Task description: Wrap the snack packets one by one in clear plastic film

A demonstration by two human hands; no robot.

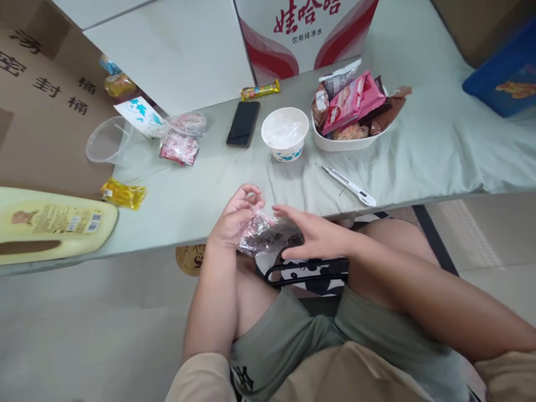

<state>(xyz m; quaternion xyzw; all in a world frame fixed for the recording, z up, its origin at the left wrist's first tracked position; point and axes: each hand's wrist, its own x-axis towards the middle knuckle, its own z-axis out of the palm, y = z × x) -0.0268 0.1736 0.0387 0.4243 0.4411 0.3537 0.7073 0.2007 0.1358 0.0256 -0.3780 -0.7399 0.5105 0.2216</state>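
Observation:
Crumpled clear plastic wrap [260, 237] hangs at the table's front edge, above my lap. My left hand [238, 216] is closed on the wrap's left side, its fingers curled and partly covered by the film. On the other side, my right hand [312, 231] has thumb and fingers spread apart beside the wrap; whether a fingertip touches it is hard to see. A white paper bowl [285, 149] with teal leaf prints and clear plastic inside stands beyond the hands. To the right lies a white utility knife [349, 186].
A white tub [349, 144] holds several snack packs. A phone [243, 124], a yellow snack stick [260, 89], wrapped items [180, 148], a clear plastic bowl [109, 140] and a yellow packet [123, 194] lie around. A yellow jug [100, 223] and cardboard box [46, 145] stand left.

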